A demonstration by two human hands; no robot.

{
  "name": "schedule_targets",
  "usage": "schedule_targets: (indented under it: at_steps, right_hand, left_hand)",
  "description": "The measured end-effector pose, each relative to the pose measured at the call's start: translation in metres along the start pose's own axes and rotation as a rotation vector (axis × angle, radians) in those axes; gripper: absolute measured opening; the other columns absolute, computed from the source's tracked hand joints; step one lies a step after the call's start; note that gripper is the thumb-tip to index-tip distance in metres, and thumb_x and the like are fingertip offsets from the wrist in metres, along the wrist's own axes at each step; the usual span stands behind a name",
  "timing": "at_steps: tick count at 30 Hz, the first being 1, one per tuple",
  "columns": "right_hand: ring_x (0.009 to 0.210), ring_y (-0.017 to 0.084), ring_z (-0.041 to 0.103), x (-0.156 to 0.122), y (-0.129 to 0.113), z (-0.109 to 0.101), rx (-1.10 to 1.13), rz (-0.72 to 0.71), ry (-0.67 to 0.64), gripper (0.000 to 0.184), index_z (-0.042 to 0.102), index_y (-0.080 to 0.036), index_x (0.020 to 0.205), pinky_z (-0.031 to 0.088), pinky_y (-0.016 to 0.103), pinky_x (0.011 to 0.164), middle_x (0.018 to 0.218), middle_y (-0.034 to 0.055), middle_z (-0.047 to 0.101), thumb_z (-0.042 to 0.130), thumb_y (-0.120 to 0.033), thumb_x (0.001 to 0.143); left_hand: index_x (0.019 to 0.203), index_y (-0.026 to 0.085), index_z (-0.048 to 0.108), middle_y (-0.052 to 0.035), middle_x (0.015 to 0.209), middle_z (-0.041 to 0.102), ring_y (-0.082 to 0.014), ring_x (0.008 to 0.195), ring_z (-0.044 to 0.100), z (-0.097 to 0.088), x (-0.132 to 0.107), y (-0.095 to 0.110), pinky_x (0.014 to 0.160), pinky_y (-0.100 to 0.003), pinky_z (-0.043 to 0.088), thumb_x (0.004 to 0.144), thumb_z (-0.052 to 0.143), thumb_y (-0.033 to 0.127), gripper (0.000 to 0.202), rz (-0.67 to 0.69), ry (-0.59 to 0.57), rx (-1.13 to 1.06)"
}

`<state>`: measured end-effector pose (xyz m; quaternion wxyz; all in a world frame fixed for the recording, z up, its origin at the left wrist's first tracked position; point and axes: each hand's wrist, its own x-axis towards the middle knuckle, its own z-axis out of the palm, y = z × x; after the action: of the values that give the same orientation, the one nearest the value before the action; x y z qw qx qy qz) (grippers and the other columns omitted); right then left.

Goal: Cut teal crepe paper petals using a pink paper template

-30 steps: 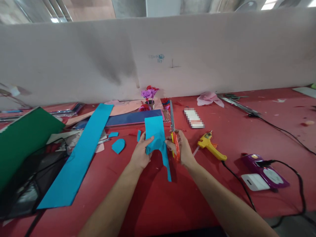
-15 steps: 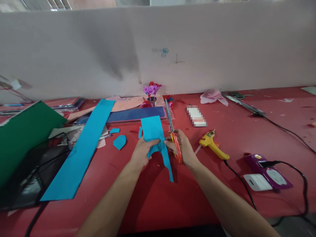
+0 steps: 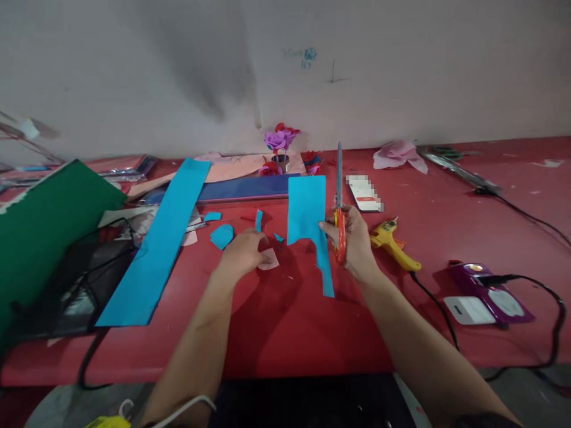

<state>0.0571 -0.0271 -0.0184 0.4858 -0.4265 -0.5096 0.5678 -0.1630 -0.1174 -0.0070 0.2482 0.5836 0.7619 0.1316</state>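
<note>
My right hand is closed around scissors with red and yellow handles, blades pointing up. Its thumb also holds the edge of a cut blue sheet, which has a notched lower side and a narrow strip hanging down. My left hand reaches low over the table, thumb and fingers apart, by a small pale pink square; whether it touches the square I cannot tell. Around it lie a rounded blue piece, a small blue rectangle and a thin blue scrap.
A long blue strip lies left, beside a green sheet. Paper flowers in a small pot stand by the wall. To the right are a phone, a yellow glue gun and a purple power socket with cords.
My left hand has let go of the blue sheet and moved left and down to the table. My right hand has raised the sheet and scissors to the right. The view has tilted down.
</note>
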Motion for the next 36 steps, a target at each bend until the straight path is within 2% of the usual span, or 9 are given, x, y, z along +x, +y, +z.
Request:
schedule_targets:
  at_steps: [2,5,10,12,16,19,25,31,36]
  right_hand:
    - [0.061,0.014,0.057,0.001,0.001,-0.001,0.009,-0.006,0.020,0.052,0.050,-0.024,0.101,0.043,0.026,0.051,0.076,-0.0020,0.061,0.082,-0.029,0.061]
    - [0.059,0.013,0.055,0.001,0.002,0.000,0.020,-0.008,0.027,0.051,0.051,-0.023,0.101,0.042,0.026,0.050,0.076,-0.0023,0.061,0.082,-0.031,0.062]
    - [0.057,0.010,0.052,-0.001,0.002,0.002,0.038,-0.007,0.024,0.053,0.052,-0.022,0.101,0.041,0.024,0.050,0.075,-0.0031,0.062,0.084,-0.030,0.060]
    - [0.061,0.011,0.054,-0.002,0.001,0.002,0.059,-0.023,0.021,0.052,0.052,-0.022,0.100,0.043,0.024,0.053,0.075,-0.0034,0.061,0.084,-0.028,0.059]
    - [0.054,0.010,0.051,-0.004,-0.002,0.003,0.024,-0.016,0.022,0.047,0.052,-0.023,0.100,0.040,0.024,0.048,0.073,-0.0047,0.060,0.080,-0.030,0.063]
    - [0.052,0.010,0.050,-0.004,-0.002,0.002,0.008,-0.019,0.040,0.048,0.051,-0.024,0.100,0.039,0.024,0.046,0.073,-0.0045,0.060,0.080,-0.031,0.062]
    - [0.056,0.011,0.053,0.001,0.001,-0.001,-0.039,-0.037,0.067,0.049,0.052,-0.023,0.100,0.041,0.025,0.049,0.077,-0.0030,0.062,0.081,-0.031,0.061]
    - [0.054,0.010,0.053,0.003,0.003,0.000,0.050,-0.001,0.078,0.054,0.051,-0.023,0.099,0.041,0.024,0.048,0.075,-0.0038,0.063,0.084,-0.030,0.057]
    - [0.057,0.014,0.058,0.000,-0.005,-0.001,0.203,0.125,0.094,0.046,0.052,-0.024,0.086,0.047,0.027,0.053,0.068,-0.0055,0.061,0.086,-0.029,0.056]
  left_hand:
    - [0.077,0.018,0.064,-0.0128,0.102,0.068,-0.0284,0.095,0.062,0.003,-0.002,0.003,0.068,-0.032,0.040,0.063,0.070,0.014,0.015,-0.016,-0.008,0.133]
    - [0.069,0.019,0.059,-0.0082,0.085,0.068,-0.0234,0.083,0.063,0.004,-0.001,0.008,0.064,-0.030,0.038,0.068,0.060,0.011,0.009,-0.049,-0.032,0.080]
    - [0.077,0.022,0.063,-0.0034,0.082,0.068,-0.0187,0.078,0.062,-0.008,-0.001,0.013,0.070,-0.029,0.044,0.071,0.063,0.024,0.006,-0.014,0.113,-0.576]
    - [0.078,0.022,0.066,-0.0038,0.084,0.069,-0.0189,0.079,0.061,-0.010,-0.004,0.014,0.072,-0.029,0.045,0.070,0.066,0.031,0.011,0.010,0.110,-0.709]
    - [0.064,0.021,0.063,-0.0062,0.082,0.065,-0.0232,0.079,0.059,0.000,-0.009,0.017,0.068,-0.030,0.039,0.055,0.077,0.021,0.016,0.006,0.092,-0.307]
    - [0.050,0.020,0.050,-0.0071,0.074,0.060,-0.0244,0.077,0.059,0.010,-0.011,0.021,0.066,-0.031,0.036,0.058,0.067,0.009,0.022,-0.014,0.093,-0.073]
    - [0.066,0.022,0.059,-0.0015,0.059,0.058,-0.0200,0.064,0.057,0.012,-0.010,0.018,0.059,-0.028,0.032,0.060,0.065,0.008,0.016,-0.040,0.063,-0.106]
    - [0.069,0.020,0.062,-0.0077,0.087,0.067,-0.0223,0.076,0.061,0.013,-0.013,0.016,0.058,-0.027,0.031,0.062,0.064,0.011,0.012,0.052,0.025,0.044]
    - [0.060,0.020,0.058,-0.0047,0.066,0.064,-0.0199,0.064,0.059,0.017,-0.012,0.017,0.054,-0.027,0.029,0.059,0.060,0.011,0.010,0.039,-0.060,0.042]
